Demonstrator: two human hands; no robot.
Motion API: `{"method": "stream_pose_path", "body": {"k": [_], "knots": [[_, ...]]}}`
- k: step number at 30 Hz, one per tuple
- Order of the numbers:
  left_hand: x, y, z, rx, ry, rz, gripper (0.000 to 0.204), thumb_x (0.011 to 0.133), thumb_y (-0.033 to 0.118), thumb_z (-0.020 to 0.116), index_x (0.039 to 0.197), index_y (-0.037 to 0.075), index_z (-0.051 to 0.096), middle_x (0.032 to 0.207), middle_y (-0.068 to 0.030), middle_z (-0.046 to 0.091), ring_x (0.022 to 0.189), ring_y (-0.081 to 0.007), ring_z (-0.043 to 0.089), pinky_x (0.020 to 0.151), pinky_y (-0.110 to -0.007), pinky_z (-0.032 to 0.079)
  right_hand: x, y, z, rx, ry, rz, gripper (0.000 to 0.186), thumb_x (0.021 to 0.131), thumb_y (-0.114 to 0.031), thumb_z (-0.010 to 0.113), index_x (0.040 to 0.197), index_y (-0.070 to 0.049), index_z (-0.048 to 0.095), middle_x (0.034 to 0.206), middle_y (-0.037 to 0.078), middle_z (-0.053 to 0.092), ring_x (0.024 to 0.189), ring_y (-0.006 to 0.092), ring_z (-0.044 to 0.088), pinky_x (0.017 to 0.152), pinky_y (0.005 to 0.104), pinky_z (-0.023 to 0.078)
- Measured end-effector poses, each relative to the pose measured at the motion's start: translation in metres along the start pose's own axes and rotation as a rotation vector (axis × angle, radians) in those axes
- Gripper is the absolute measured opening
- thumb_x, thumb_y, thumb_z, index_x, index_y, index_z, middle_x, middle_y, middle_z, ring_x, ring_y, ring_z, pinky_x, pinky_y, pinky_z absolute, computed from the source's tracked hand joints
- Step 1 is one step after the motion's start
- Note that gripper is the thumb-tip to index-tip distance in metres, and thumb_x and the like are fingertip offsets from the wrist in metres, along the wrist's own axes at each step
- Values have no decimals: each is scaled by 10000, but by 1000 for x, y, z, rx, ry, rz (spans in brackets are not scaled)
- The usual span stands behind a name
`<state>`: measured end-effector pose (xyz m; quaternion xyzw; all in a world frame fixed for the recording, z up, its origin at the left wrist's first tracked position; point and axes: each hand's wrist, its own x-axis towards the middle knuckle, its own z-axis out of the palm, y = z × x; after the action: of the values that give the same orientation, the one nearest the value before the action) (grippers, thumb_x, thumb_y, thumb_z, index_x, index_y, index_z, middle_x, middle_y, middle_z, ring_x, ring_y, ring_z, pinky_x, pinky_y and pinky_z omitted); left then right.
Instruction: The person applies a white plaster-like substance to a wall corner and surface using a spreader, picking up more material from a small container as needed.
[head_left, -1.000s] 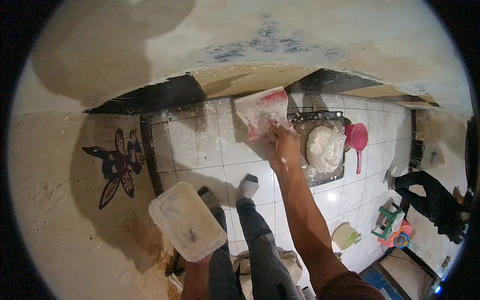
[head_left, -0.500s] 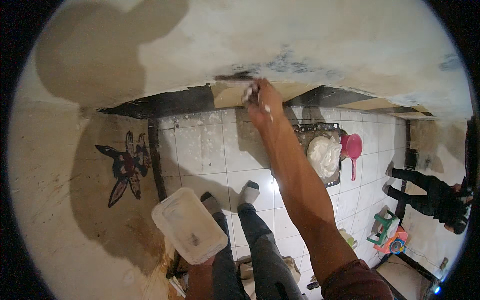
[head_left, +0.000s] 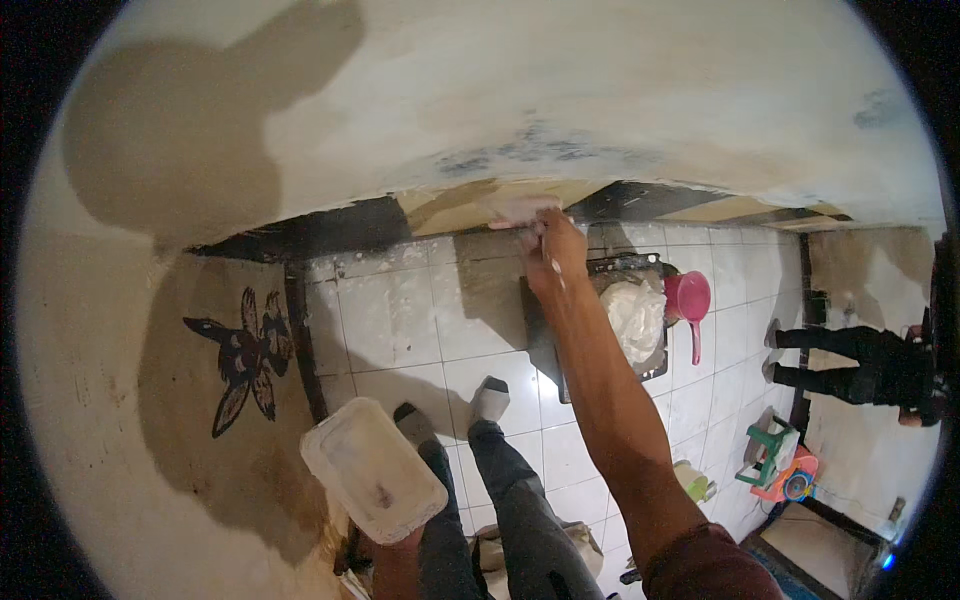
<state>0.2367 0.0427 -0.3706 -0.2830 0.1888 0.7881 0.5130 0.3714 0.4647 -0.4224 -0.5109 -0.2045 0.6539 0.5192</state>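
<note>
My right hand (head_left: 556, 250) is closed around a flat, pale scraper (head_left: 525, 209), blurred by motion. Its blade lies at the yellow and black band along the foot of the wall (head_left: 450, 208). White smears mark that hand's fingers. At the lower left I hold a whitish rectangular plastic tub (head_left: 372, 470) with residue in its bottom. It hides my left hand; only the forearm (head_left: 398, 568) shows below. A mound of white paste on plastic (head_left: 634, 318) rests on a black tray (head_left: 562, 375) right of my forearm.
A pink dipper (head_left: 689, 296) stands beside the tray. Farther right are a green stool (head_left: 768, 448), an orange object (head_left: 792, 475) and another person (head_left: 860, 362) in dark clothes. White specks dot the tiled floor (head_left: 395, 320). A dark painted figure (head_left: 245, 350) marks the left wall.
My right hand has moved down from the pale wall to the coloured band with the scraper. The tub stays in my left hand. The whole view has shifted slightly.
</note>
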Motion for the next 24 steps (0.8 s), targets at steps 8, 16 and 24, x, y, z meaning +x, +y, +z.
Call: {"method": "stream_pose_path", "body": {"k": [8, 16, 24], "knots": [[-4, -10, 9, 86, 10, 14, 592, 885, 466, 519, 1353, 131, 381, 1329, -84, 464, 1225, -283, 440, 1016, -473, 381, -66, -106, 44, -457, -45, -401, 83, 843, -89, 496, 839, -59, 573, 720, 89, 549, 640, 220, 531, 567, 330, 428], [16, -40, 23, 125, -42, -16, 584, 879, 437, 541, 1345, 120, 388, 1315, -80, 472, 1221, -275, 438, 1016, -463, 382, -9, -35, -9, -204, -104, -43, 56, 844, -84, 534, 797, -53, 538, 610, 4, 451, 507, 126, 433, 450, 268, 361], [17, -54, 42, 147, -43, -9, 576, 873, 409, 563, 1336, 110, 394, 1301, -76, 481, 1216, -266, 435, 1016, -452, 382, -60, -130, 68, 10, -216, -160, 74, 853, -111, 533, 831, -45, 558, 662, 21, 474, 535, 144, 455, 482, 285, 377]]}}
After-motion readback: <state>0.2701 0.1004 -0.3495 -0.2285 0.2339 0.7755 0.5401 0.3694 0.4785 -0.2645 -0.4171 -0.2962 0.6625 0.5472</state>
